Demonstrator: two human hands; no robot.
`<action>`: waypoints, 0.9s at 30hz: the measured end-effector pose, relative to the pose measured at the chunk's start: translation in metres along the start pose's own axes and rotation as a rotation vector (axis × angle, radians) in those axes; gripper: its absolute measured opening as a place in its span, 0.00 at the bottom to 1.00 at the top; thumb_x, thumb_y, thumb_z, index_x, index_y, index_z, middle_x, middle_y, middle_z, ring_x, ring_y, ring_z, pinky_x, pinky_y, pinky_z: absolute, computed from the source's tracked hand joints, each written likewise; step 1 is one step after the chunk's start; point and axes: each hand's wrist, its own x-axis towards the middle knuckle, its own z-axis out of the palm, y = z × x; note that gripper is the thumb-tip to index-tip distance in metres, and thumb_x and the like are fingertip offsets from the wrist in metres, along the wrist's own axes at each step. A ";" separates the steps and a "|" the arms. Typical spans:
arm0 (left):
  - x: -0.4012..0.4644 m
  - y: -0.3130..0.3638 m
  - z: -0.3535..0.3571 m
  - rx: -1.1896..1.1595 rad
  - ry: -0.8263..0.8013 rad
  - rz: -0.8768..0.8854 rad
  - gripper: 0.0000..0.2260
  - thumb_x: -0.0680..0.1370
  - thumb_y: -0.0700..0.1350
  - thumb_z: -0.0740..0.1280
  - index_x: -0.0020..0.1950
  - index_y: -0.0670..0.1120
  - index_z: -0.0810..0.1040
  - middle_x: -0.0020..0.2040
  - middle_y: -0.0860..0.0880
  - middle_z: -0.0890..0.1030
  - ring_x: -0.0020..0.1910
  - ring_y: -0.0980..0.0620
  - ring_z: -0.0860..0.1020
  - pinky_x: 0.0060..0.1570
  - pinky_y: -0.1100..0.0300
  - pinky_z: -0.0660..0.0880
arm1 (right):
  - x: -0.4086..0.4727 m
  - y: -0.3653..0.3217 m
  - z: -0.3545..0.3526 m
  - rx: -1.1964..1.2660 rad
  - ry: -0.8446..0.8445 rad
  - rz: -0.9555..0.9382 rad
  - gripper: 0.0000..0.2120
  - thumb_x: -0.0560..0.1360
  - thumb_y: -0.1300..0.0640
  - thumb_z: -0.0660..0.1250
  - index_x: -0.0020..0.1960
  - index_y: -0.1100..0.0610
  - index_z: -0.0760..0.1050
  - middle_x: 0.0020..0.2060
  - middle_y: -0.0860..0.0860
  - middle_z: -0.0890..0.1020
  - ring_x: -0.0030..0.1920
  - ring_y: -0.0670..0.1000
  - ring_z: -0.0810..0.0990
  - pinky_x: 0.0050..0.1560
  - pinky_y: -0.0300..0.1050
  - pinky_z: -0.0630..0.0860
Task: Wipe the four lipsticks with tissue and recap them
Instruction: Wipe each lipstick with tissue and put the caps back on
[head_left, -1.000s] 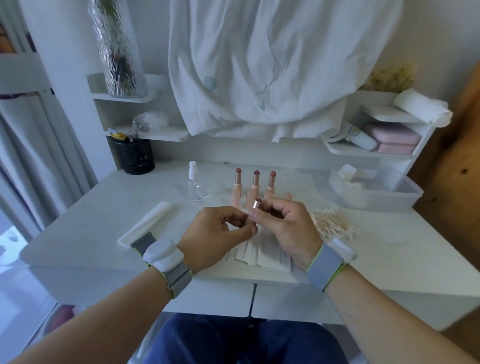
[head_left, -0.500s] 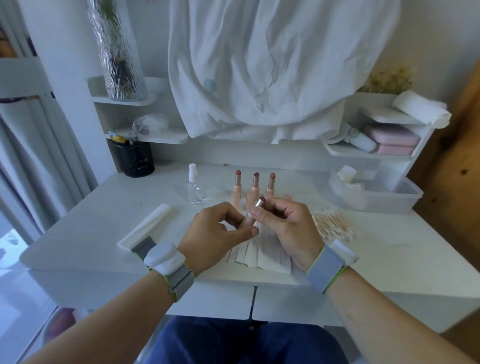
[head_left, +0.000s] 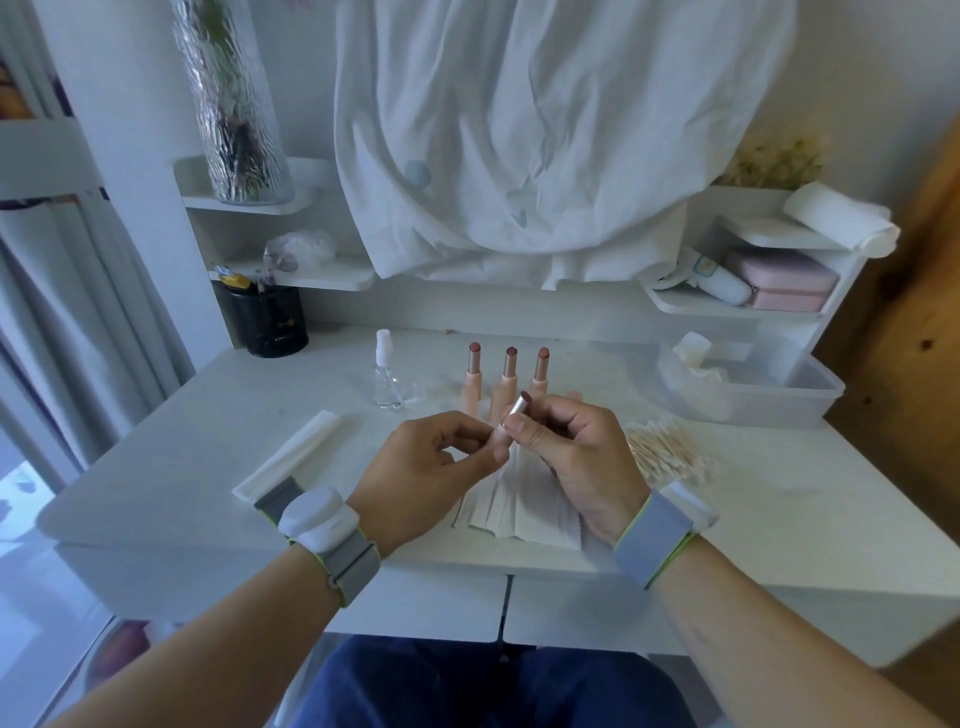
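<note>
Lipstick (head_left: 511, 422) number four now tilts further right than a second ago, bullet exposed, above the tissue (head_left: 524, 506); left hand (head_left: 431, 467) pinches its base, right hand (head_left: 569, 452) its metal sleeve; three uncapped lipsticks (head_left: 506, 376) stand behind, so wiping seems unstarted.

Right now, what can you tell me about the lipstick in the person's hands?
The held lipstick is uncapped: a brownish-red tip pokes from a shiny silver sleeve above a peach, plastic-looking base. It tilts up and to the right, above the white tissues, in front of three standing lipsticks. The left hand pinches its base and the right hand pinches the silver part. No cap can be seen on it.
</note>
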 end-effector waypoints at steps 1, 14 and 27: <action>0.000 -0.001 0.000 0.014 0.028 0.000 0.08 0.75 0.59 0.77 0.48 0.57 0.85 0.47 0.59 0.85 0.30 0.51 0.69 0.34 0.64 0.70 | 0.000 0.001 0.000 -0.003 0.012 0.008 0.04 0.78 0.55 0.76 0.45 0.52 0.89 0.40 0.54 0.87 0.44 0.55 0.80 0.54 0.54 0.77; -0.001 0.001 0.000 -0.007 -0.021 0.010 0.07 0.78 0.57 0.75 0.55 0.57 0.85 0.51 0.57 0.85 0.29 0.51 0.74 0.32 0.65 0.73 | 0.000 0.000 0.000 0.001 0.024 0.014 0.04 0.78 0.55 0.77 0.45 0.53 0.89 0.43 0.60 0.87 0.47 0.65 0.80 0.55 0.59 0.78; 0.000 0.003 0.002 -0.032 -0.058 -0.011 0.10 0.82 0.58 0.69 0.56 0.56 0.85 0.49 0.58 0.87 0.26 0.58 0.73 0.33 0.63 0.72 | 0.000 0.000 0.000 -0.004 0.028 0.012 0.05 0.79 0.55 0.76 0.45 0.50 0.89 0.39 0.52 0.87 0.42 0.57 0.78 0.51 0.52 0.75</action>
